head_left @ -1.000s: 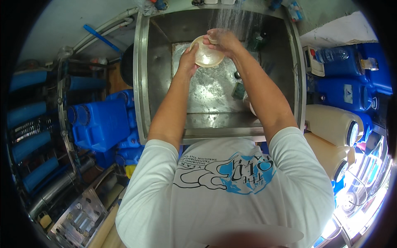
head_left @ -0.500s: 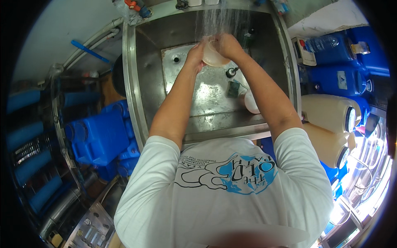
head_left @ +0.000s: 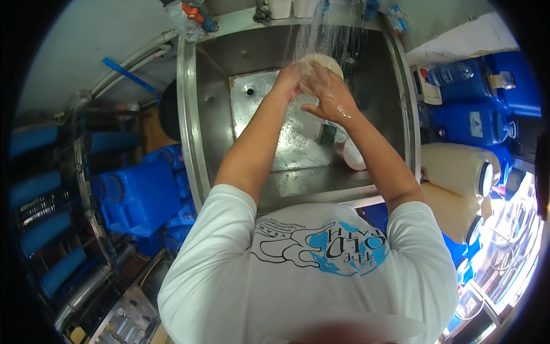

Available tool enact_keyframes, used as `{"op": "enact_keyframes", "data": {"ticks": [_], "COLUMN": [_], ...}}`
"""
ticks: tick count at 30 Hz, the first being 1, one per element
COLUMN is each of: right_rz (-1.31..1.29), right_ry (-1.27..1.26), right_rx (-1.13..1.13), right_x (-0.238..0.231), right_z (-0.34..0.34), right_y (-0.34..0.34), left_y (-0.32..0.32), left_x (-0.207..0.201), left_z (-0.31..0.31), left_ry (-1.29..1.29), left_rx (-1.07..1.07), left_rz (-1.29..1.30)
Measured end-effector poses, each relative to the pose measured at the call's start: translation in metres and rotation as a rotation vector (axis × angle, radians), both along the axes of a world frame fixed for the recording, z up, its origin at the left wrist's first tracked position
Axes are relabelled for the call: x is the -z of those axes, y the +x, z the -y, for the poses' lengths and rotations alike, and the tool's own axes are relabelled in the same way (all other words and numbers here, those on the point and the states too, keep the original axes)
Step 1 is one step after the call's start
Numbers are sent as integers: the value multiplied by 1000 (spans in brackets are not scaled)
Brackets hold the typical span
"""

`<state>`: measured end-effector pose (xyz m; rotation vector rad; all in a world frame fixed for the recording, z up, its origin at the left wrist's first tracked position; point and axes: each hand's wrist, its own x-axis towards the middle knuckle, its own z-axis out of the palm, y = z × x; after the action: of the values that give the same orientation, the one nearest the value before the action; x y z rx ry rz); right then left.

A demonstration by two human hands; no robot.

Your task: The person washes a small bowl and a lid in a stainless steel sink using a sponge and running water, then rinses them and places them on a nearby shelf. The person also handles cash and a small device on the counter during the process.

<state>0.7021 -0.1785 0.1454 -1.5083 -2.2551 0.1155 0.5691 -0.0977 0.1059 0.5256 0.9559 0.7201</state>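
Under the falling water (head_left: 335,34) at the back of the steel sink (head_left: 215,103), I hold a pale, translucent round bowl (head_left: 331,61). My left hand (head_left: 290,79) grips its left side. Across its near side lies my right hand (head_left: 332,96), wet, with fingers stretched out and the thumb apart. The hands cover much of the bowl, so its full shape cannot be made out. Close to my right forearm, a dark green pad (head_left: 327,134) lies on the sink bottom. A white rounded vessel (head_left: 354,156) rests nearer me, partly hidden by that forearm.
Blue jerrycans (head_left: 140,195) stand left of the sink; more blue cans (head_left: 472,123) and cream jerrycans (head_left: 455,169) crowd the right. An orange-handled valve (head_left: 192,11) sits at the back left corner. White containers (head_left: 279,8) stand on the back ledge.
The bowl has turned and shifted slightly right in view. My right hand has come out of its far side and now lies spread over its near side. The view has shifted a little.
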Motion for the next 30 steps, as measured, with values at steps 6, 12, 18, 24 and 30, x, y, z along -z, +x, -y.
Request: {"op": "enact_keyframes", "data": {"ticks": [6,12,18,24,30], "right_rz": [30,-98,-36,40,108], "right_ry": [-96,-62,-191,-9,127], "right_rx": [-8,26,-1,-155,-188], "right_x": [5,26,22,-3,25], "right_z": [-13,-31,-28,-23,-30], "right_y": [-8,-8,-13,-22,-25], "left_y": [-38,-64,-60,-60,-115], "left_x": [15,18,31,32,-2], "left_z": [-25,-40,-42,-52,-153], "left_ry": [53,140,148,23,10], "left_rx": [140,245,269,339,-248], "left_rz": [-214,-201,-5,73,326]}}
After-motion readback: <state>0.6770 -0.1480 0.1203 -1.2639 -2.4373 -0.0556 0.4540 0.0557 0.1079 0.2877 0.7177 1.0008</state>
